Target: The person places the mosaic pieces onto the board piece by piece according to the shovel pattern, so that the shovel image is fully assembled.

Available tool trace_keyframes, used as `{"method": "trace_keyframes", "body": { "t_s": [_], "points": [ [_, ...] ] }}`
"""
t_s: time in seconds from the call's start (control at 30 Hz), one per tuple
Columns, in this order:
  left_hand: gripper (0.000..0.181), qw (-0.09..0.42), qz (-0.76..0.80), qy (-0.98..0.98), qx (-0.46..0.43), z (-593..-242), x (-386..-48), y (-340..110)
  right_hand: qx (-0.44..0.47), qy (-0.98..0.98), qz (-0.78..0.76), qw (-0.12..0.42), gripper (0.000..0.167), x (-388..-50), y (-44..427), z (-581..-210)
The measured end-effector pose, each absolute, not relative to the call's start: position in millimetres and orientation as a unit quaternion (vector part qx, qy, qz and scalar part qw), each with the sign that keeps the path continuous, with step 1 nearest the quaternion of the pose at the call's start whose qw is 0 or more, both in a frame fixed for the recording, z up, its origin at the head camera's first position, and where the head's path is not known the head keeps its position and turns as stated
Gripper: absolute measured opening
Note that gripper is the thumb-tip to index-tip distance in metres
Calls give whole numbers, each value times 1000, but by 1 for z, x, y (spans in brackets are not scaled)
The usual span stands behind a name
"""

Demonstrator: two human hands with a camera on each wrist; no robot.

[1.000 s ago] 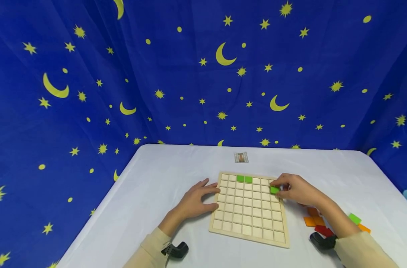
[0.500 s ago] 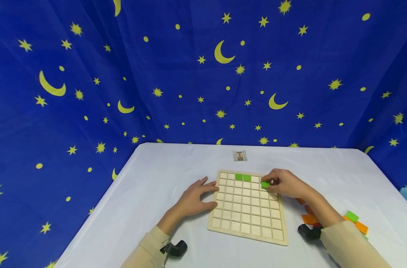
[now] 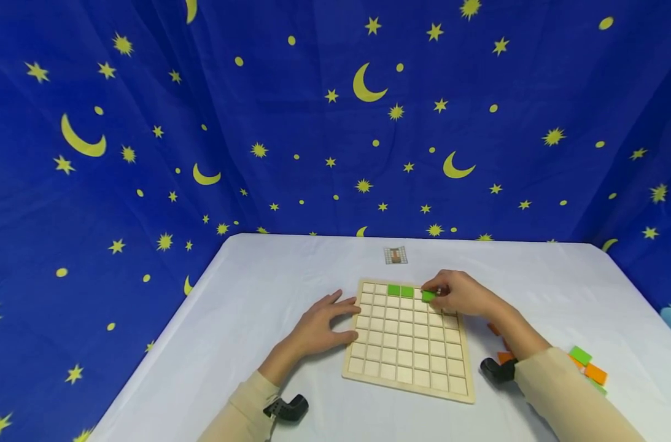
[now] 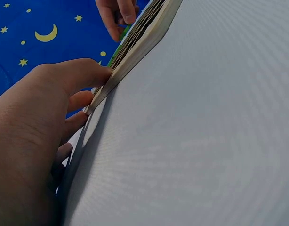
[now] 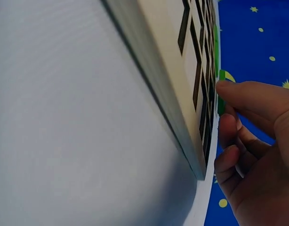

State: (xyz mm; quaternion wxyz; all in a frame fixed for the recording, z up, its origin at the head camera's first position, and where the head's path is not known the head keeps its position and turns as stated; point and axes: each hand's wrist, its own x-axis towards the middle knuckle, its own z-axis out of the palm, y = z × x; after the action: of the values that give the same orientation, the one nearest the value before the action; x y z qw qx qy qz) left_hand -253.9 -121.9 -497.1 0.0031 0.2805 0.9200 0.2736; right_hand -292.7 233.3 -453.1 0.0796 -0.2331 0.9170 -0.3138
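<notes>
A square wooden grid board (image 3: 407, 344) lies on the white table. Two green tiles (image 3: 400, 291) sit side by side in its far row. Between thumb and fingers, my right hand (image 3: 463, 293) pinches another green tile (image 3: 429, 296) over the far row, right of those two; the right wrist view shows this green tile (image 5: 221, 94) on edge, held at the fingertips. At the board's left edge rests my left hand (image 3: 320, 326), its fingers spread and the thumb and fingertips touching the rim, as the left wrist view also shows.
A small card (image 3: 395, 255) with a printed grid picture lies beyond the board. To the right, orange tiles (image 3: 596, 374) and a green tile (image 3: 581, 355) lie in a loose pile, and more orange tiles (image 3: 504, 357) are partly hidden beneath the right arm. A blue starry curtain (image 3: 313, 123) surrounds the table.
My right hand has moved left and away from me along the board, carrying the green tile from the right edge to the far row. The left hand stays at the rim.
</notes>
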Motion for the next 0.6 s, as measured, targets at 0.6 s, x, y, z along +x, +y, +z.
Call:
{"method": "trace_keyframes", "body": {
  "t_s": [0.6],
  "points": [
    [53, 4, 271, 921, 282, -497, -255, -122, -239, 915, -318, 66, 33, -302, 216, -456]
  ]
}}
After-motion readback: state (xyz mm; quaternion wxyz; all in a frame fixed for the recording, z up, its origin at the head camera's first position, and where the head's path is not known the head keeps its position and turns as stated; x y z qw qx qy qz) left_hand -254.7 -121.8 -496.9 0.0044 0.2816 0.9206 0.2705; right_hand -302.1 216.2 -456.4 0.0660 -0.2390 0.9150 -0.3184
